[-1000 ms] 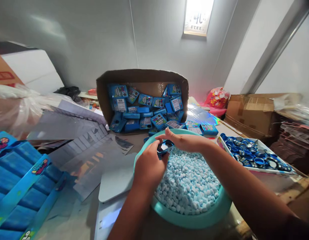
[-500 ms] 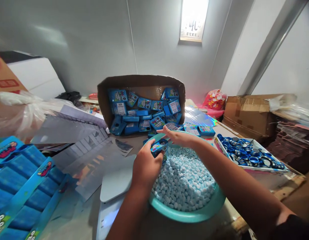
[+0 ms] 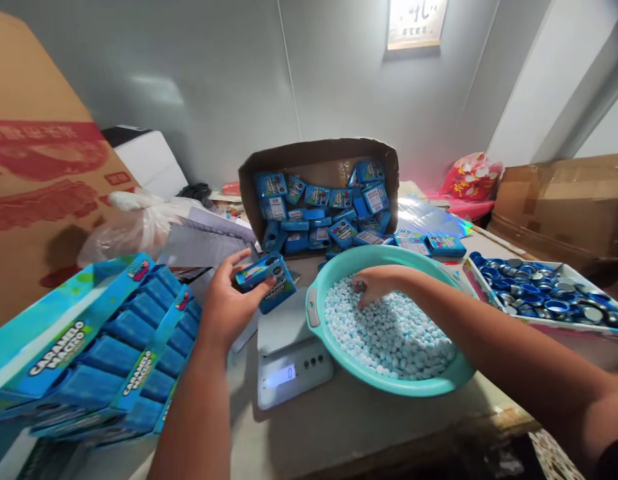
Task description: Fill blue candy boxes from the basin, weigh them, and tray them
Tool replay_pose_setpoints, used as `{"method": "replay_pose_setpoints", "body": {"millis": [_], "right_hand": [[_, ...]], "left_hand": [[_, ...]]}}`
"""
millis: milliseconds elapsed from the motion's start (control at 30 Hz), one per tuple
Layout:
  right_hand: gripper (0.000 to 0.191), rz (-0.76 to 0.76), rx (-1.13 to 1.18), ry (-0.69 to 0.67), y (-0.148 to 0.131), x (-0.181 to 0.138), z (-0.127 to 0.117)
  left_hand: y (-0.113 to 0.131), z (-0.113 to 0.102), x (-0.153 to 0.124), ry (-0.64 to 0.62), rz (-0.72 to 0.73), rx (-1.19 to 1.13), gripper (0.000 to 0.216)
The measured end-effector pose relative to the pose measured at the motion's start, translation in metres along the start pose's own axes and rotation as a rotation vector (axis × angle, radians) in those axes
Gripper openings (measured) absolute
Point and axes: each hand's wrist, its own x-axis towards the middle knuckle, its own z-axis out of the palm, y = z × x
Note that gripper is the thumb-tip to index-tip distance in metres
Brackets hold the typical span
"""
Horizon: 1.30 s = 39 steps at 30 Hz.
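Note:
My left hand (image 3: 232, 303) is wrapped around a small blue candy box (image 3: 277, 285) with printed lettering, tilted over the scale. Under it stands a white kitchen scale (image 3: 296, 377), its lit display reading 0. My right hand (image 3: 379, 283) reaches into a turquoise basin (image 3: 403, 387) of small pale blue and white candies (image 3: 389, 340). Its fingers are curled into the candies near the far left of the heap, the tips partly hidden among them.
A cardboard carton (image 3: 249, 193) lying on its side holds many blue boxes; a few lie in front. At left are display trays (image 3: 83, 347) packed with blue boxes beside a large carton (image 3: 33, 167). A white box of blue-rimmed lids (image 3: 543, 287) stands right.
My right hand has moved from beside the candy box down into the candies. My left hand has carried the box left, away from the basin, over the scale. The view has shifted left.

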Motion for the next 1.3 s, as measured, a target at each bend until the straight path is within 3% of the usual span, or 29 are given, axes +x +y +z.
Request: {"method": "replay_pose_setpoints", "body": {"millis": [167,300,367,467,567,833,1133,1300], "right_hand": [[0.017,0.039,0.074,-0.057,0.005,0.002,0.0],[0.008,0.1,0.141,-0.084,0.007,0.003,-0.001],[0.007,0.133,0.165,-0.071,0.009,0.005,-0.003],[0.012,0.177,0.174,-0.026,0.013,0.007,-0.007],[0.016,0.182,0.15,0.016,0.016,0.007,-0.011],[0.014,0.127,0.071,0.041,0.024,0.013,-0.004],[0.007,0.182,-0.025,-0.048,0.008,0.014,0.0],[0.017,0.166,-0.178,-0.001,-0.002,0.01,0.003]], "left_hand": [[-0.052,-0.012,-0.001,-0.334,-0.156,-0.068,0.082],[-0.071,-0.007,-0.013,-0.431,-0.204,-0.211,0.096],[-0.077,-0.007,-0.016,-0.39,-0.188,-0.322,0.101],[-0.086,-0.006,-0.015,-0.199,-0.182,-0.472,0.101],[-0.093,-0.004,-0.013,-0.063,-0.176,-0.438,0.097],[-0.104,-0.01,-0.006,0.029,-0.168,-0.209,0.092],[-0.097,-0.024,-0.006,-0.02,0.115,0.269,0.077],[-0.095,-0.024,-0.008,0.032,0.147,0.283,0.068]]}}
